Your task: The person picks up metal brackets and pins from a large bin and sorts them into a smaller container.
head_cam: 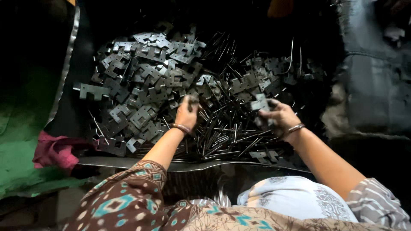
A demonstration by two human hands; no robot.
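A heap of flat grey metal hinge plates (145, 72) and thin metal pins (222, 132) lies on a dark sheet in front of me. My left hand (186, 113) reaches into the middle of the heap, its fingers closed around a small dark metal piece among the plates. My right hand (277, 116) is raised slightly over the pins and pinches a grey hinge plate (259, 103) between its fingers. Both wrists carry bangles.
A shiny metal sheet edge (128, 162) runs along the near side of the heap. A pink cloth (53, 149) lies on green fabric (17, 162) at the left. Dark bundled material (372, 77) stands at the right. My patterned clothing fills the bottom.
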